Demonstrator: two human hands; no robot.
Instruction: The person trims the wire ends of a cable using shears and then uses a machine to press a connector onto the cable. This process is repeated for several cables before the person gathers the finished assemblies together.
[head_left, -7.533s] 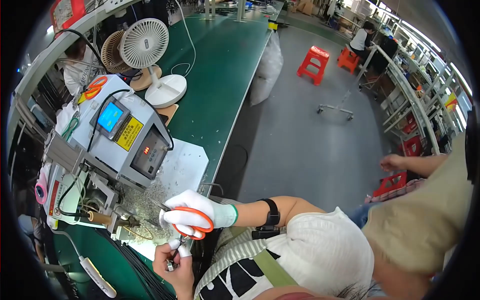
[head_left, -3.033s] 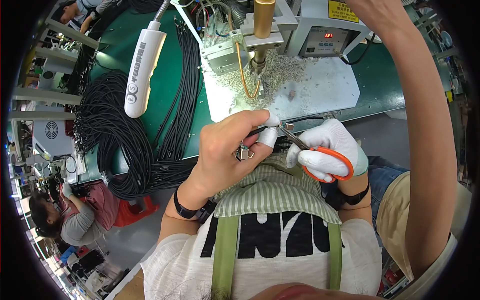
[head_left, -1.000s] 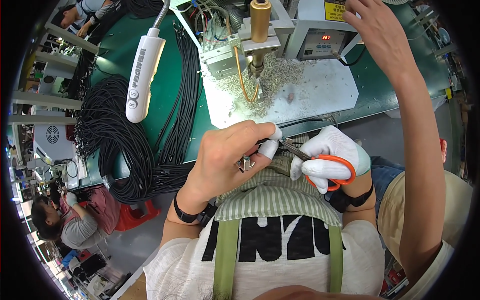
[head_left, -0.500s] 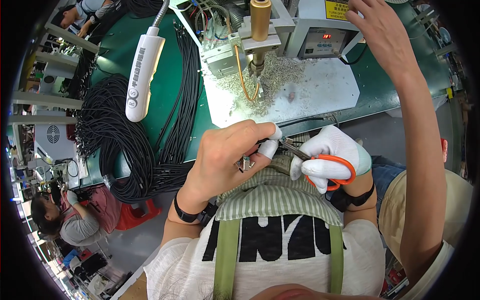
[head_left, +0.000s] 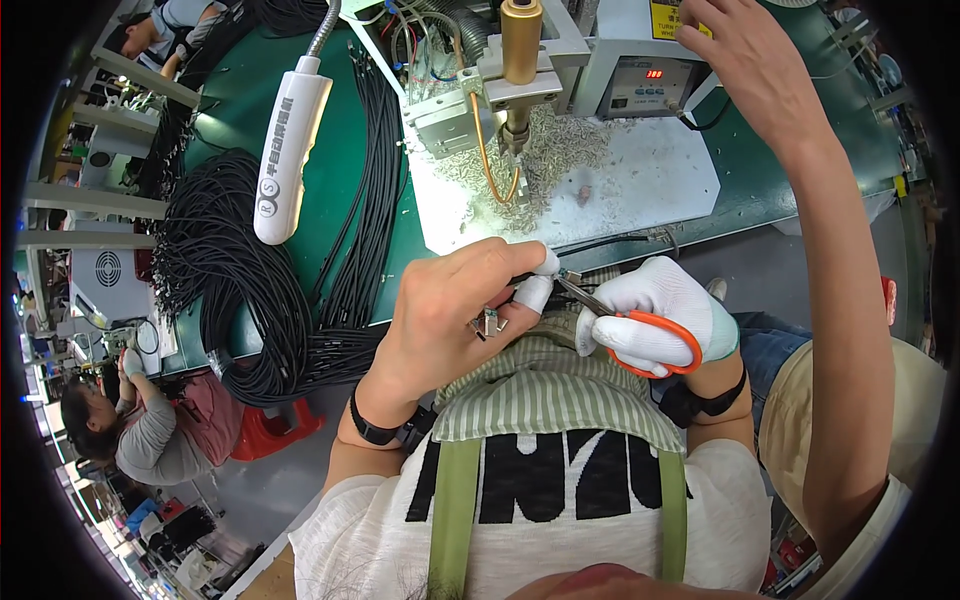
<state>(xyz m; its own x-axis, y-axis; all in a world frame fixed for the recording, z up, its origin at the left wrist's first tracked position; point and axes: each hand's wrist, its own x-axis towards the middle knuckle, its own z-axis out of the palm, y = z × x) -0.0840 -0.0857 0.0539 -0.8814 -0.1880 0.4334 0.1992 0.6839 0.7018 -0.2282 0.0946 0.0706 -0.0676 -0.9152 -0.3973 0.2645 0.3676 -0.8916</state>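
My left hand, with white finger cots on thumb and forefinger, pinches the end of a black cable. A small metal connector shows just past those fingertips. Another shiny metal connector sticks out below my curled fingers. In a white glove, my right hand is closed round orange-handled scissors. Their blades point left, tips right at the pinched cable end; whether they touch it I cannot tell.
A soldering machine stands ahead on a white plate strewn with metallic scraps. Black cable bundles lie at left beneath a white lamp. Another person's arm reaches in from the right, beside a control box.
My right hand and the scissors have shifted and turned slightly, the handles tilting up. My left hand stays nearly in place. The other person's hand has moved a little left.
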